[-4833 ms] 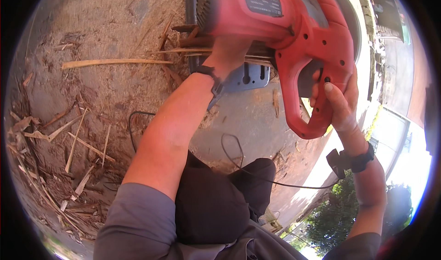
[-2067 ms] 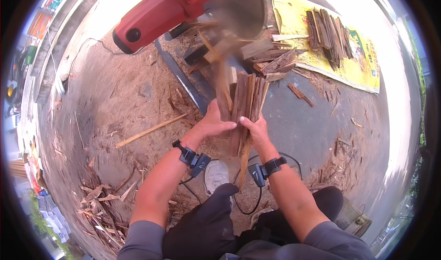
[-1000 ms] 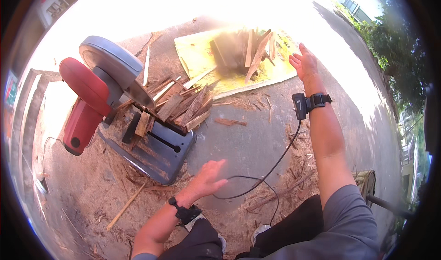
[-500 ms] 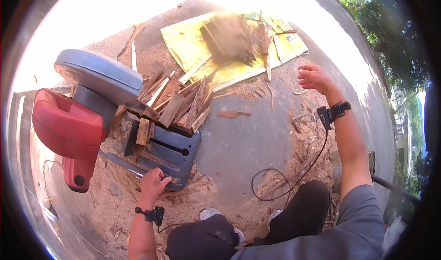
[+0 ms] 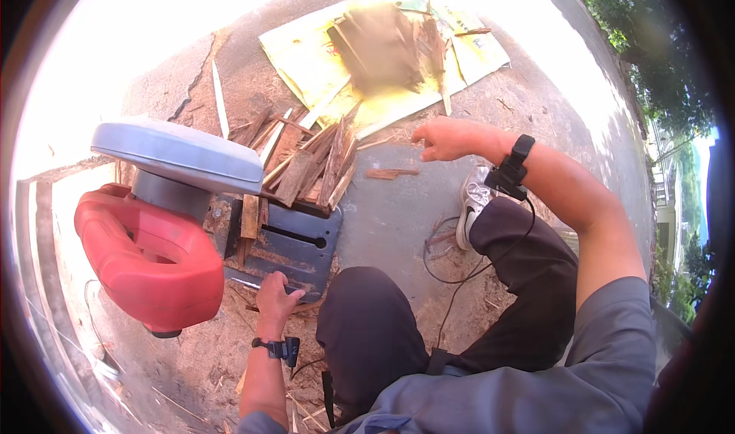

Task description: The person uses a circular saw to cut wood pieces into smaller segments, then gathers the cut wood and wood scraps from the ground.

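Observation:
A chop saw with a red handle (image 5: 153, 265) and a grey blade guard (image 5: 180, 154) stands at the left over its dark slotted base (image 5: 306, 231). At the near edge of that base, my left hand (image 5: 276, 300) is closed on the end of a metal rod (image 5: 243, 282); its fingers partly hide the grip. My right hand (image 5: 448, 139) is held out over the ground to the right of the wood pile, with loosely bent fingers apart and nothing in them. Split wood strips (image 5: 314, 162) lie heaped across the far side of the base, beside a short wood block (image 5: 249, 216).
Beyond the heap, a yellow sack (image 5: 295, 62) lies flat with a stack of wood pieces (image 5: 379, 47), partly blurred. A loose wood chip (image 5: 392, 173) lies on the concrete. Sawdust covers the ground around the saw. A black cable (image 5: 432, 269) loops near my shoe (image 5: 473, 196).
My right arm has swung inward to the left, and my right leg has moved out to the right and forward. My left hand stays at the rod. The saw head appears shifted and turned in view.

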Available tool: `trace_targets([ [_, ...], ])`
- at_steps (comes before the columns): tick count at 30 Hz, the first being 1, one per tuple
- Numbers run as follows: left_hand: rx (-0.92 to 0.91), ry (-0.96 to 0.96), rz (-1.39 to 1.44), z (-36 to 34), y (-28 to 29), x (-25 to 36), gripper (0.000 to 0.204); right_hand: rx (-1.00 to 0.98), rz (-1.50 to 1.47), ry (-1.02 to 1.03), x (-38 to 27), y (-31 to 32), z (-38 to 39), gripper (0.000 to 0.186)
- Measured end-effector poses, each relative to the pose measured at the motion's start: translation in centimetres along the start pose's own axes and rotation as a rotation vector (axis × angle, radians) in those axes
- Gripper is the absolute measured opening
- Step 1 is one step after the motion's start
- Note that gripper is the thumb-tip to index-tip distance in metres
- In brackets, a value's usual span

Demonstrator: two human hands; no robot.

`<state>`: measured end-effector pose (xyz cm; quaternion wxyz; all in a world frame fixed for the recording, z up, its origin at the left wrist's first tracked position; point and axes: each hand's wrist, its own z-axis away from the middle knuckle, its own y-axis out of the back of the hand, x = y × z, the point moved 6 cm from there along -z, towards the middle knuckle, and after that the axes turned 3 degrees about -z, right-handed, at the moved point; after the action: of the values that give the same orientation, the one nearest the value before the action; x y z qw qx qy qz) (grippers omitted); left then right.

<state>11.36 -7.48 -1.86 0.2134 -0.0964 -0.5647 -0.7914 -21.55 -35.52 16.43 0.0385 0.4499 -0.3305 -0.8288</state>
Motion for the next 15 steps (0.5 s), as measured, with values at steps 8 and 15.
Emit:
trace_targets([
  [8,-0.038,0.419,-0.051,2.0,-0.2,-0.1,0.069,0.108,0.302,-0.288,17.0,-12.0,-7.6,0.043],
  [15,-0.116,0.587,-0.132,0.4,-1.2,1.8,0.082,-0.114,0.538,-0.155,23.1,-17.6,-10.4,0.035],
])
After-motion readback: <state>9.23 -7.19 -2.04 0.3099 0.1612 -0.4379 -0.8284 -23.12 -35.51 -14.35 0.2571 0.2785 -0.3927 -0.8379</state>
